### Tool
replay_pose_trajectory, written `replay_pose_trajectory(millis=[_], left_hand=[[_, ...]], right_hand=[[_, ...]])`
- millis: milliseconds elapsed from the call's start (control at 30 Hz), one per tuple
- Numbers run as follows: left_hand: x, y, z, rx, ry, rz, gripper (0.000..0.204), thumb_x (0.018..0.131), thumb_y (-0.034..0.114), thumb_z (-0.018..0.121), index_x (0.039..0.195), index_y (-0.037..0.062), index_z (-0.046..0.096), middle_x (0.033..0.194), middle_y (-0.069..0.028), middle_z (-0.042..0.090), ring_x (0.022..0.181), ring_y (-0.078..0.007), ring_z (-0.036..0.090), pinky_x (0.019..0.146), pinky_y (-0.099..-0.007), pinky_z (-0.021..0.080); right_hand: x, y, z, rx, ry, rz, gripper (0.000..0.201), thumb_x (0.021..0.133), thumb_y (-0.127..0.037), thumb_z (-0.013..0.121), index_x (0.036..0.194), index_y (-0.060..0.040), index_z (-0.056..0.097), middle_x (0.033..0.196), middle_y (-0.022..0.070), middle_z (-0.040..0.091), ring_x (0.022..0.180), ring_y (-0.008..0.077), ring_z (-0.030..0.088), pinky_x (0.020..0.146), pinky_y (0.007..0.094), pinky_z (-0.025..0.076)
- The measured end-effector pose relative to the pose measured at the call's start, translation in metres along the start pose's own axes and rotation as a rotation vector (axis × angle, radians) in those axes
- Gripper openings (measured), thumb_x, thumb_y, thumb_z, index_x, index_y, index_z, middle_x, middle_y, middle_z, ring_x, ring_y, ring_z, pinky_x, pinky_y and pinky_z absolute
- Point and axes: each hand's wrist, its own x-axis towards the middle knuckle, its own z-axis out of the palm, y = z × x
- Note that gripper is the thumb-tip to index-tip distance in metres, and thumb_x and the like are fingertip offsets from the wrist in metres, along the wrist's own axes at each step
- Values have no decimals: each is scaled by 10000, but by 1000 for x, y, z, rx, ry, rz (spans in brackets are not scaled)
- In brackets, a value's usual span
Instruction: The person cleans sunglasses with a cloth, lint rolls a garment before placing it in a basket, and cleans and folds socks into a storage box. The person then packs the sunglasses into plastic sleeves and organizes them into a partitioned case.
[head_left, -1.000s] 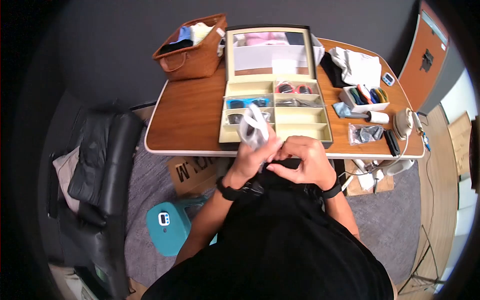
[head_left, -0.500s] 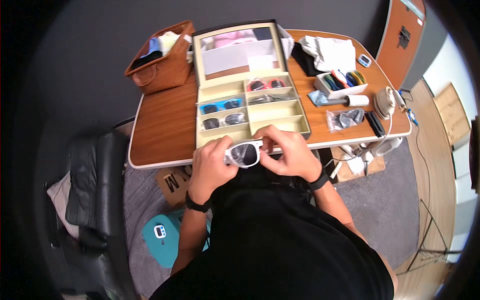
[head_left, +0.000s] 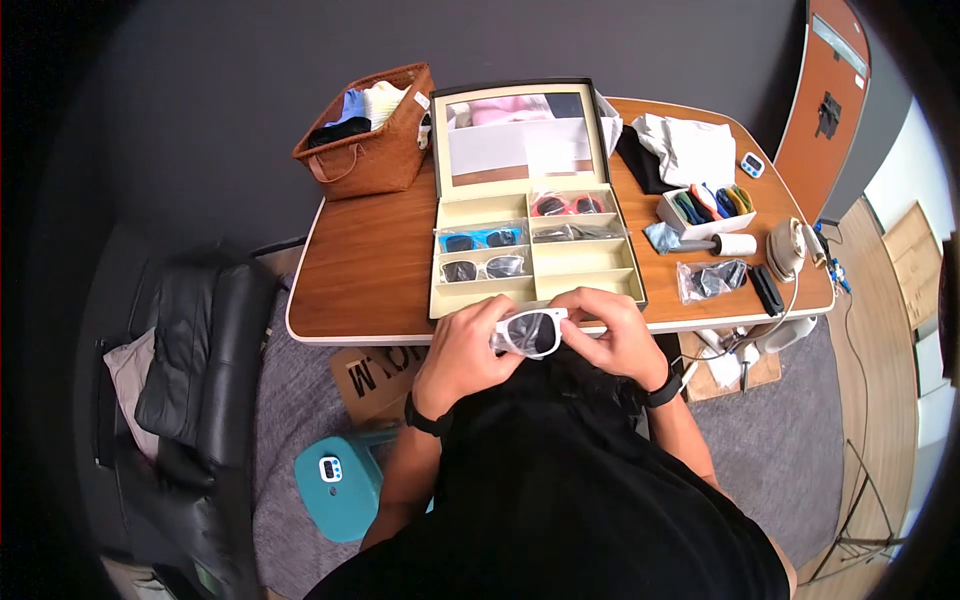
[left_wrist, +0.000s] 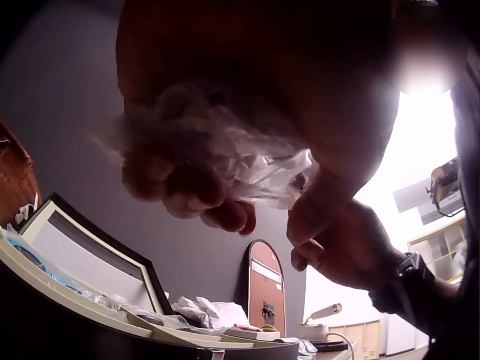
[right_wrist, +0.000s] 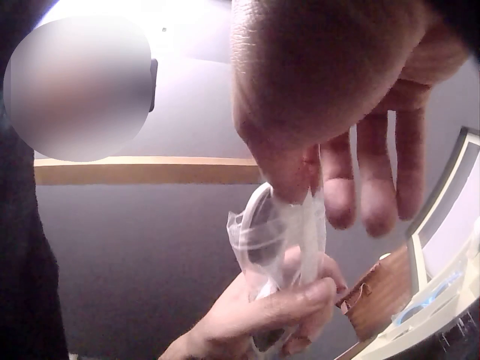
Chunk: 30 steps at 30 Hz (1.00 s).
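White-framed sunglasses [head_left: 533, 333] in a clear plastic sleeve [right_wrist: 251, 232] are held between my two hands, just in front of the table's near edge. My left hand [head_left: 465, 350] grips one side of them, covering that lens. At the other end, my right hand [head_left: 615, 340] pinches the frame corner between thumb and forefinger, the other fingers extended in the right wrist view. Beyond the hands stands an open sunglasses case [head_left: 585, 258] with a mirrored lid. Its compartments hold blue sunglasses [head_left: 480, 240], another white pair [head_left: 483, 269], red ones [head_left: 567, 206] and a dark wrapped pair [head_left: 575, 233].
A brown basket [head_left: 375, 165] of clothes sits at the back left of the table [head_left: 360, 270]. To the right are folded white cloth [head_left: 690, 150], a white box [head_left: 708, 218], a lint roller [head_left: 733, 245], a bagged dark item [head_left: 712, 280] and a black case [head_left: 766, 290].
The wrapped sunglasses, upright in my left hand a second ago, have come down and turned with a lens toward the head camera. My right hand has taken hold of their other end.
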Motion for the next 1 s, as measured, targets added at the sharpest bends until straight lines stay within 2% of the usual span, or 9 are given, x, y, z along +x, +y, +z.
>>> replay_pose_trajectory(millis=[267,433,533,600,633,667,733,767,1000], left_hand=[[-1,-9,5,-90,-6,-61,352,738,197,780,992,30,603,895,-182,684,825,-377,671,693,-401,530],[-11,-6,1,-82,-43,-111,463,760,360,817,985,21,597,863,-205,673,819,-390,667,690,-404,532],[-13,-23,7,-132,-42,18,585,772,462,801,1061,5,575,873,-165,684,827,-304,696,707,-355,521],[-10,-30,19,-657,118,-17,604,842,462,741,1154,-11,531,891,-89,671,851,-175,653,732,-286,488],[-11,-38,20,-770,133,-107,504,924,325,680,1232,-17,475,1000,-66,628,873,-100,577,742,-242,445],[-8,-39,19,-811,166,-166,368,962,188,622,1234,-7,469,1092,-95,595,845,-100,574,666,-238,469],[-3,-39,16,-1178,171,-217,337,955,131,615,1224,1,460,1157,-120,571,849,-98,584,575,-231,494],[2,-34,16,-1159,206,-183,292,963,122,595,1199,7,466,1133,-123,584,835,-98,586,514,-231,516],[9,-55,36,-980,286,-267,245,986,117,556,1189,1,484,984,-89,611,664,-92,580,547,-254,558]], right_hand=[[-3,26,3,132,145,16,126,895,-32,633,1005,26,611,856,92,674,721,131,648,664,266,522],[-6,22,0,328,137,104,129,948,-24,556,1068,22,546,905,72,661,834,106,639,747,256,511],[-5,27,-4,355,150,134,121,949,-20,549,1064,19,549,899,66,655,828,104,638,749,255,512],[-6,31,-6,342,175,134,131,950,-19,547,1076,19,544,899,58,649,825,94,630,740,249,509],[-6,35,-8,313,194,117,136,950,-18,546,1081,18,541,904,55,647,824,90,626,734,244,508],[-6,39,-9,284,218,99,141,950,-17,544,1087,17,538,908,53,645,822,86,622,727,239,506],[-6,41,-9,245,238,85,147,959,-21,534,1102,14,529,927,49,645,801,81,615,697,230,509],[-5,39,-8,304,247,115,145,965,-23,527,1106,13,527,935,50,646,791,79,612,684,229,512],[-9,81,-4,661,93,250,169,977,-5,492,1145,7,504,988,82,661,736,108,642,678,238,539]])
